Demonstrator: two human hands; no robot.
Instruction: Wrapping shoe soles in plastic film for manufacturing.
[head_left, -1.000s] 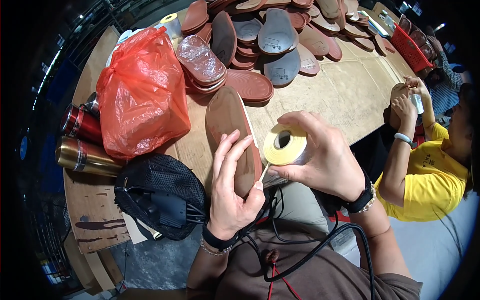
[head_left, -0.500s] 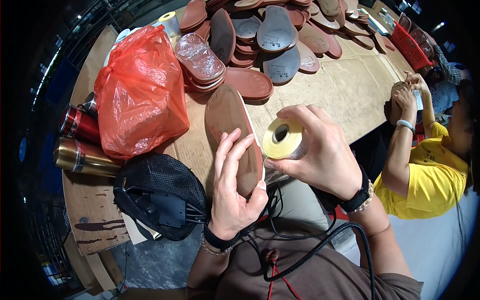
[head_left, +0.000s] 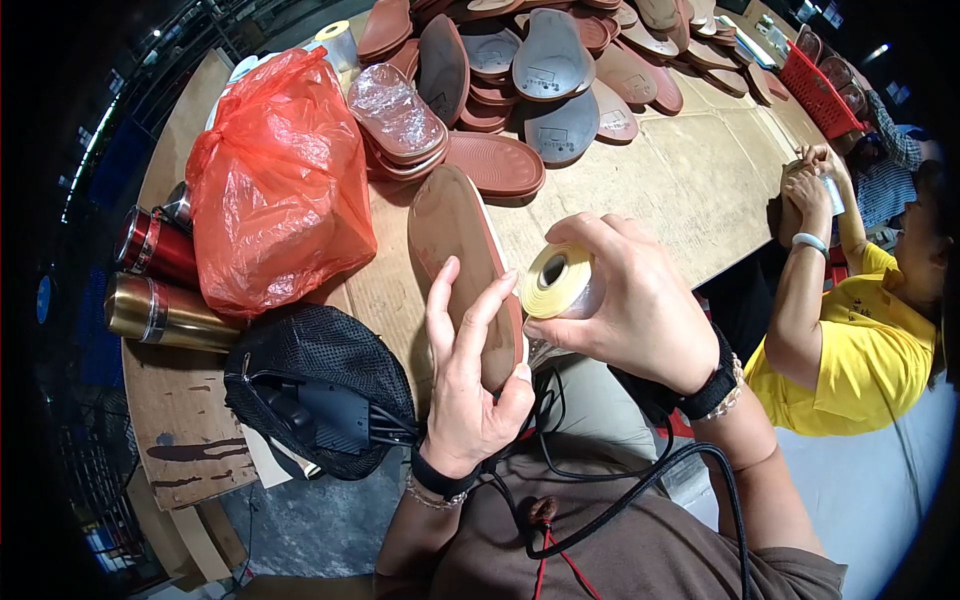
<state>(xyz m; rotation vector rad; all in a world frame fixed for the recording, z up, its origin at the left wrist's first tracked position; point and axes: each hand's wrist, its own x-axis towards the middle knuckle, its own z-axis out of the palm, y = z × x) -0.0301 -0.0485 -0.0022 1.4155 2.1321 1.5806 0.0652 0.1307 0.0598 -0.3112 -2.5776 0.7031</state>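
The right hand (head_left: 640, 300) has drawn its roll of yellow tape (head_left: 558, 280) a little nearer the brown shoe sole (head_left: 458, 262) than a second ago, so the roll now sits just beside the sole's edge, its hollow core facing up. It looks as if taping is about to begin. The left hand (head_left: 470, 385) stays clasped around the sole's near end, fingers spread flat on its smooth, matte brown face. The sole lies tilted over the counter (head_left: 690, 180) edge, pale rim showing along one side.
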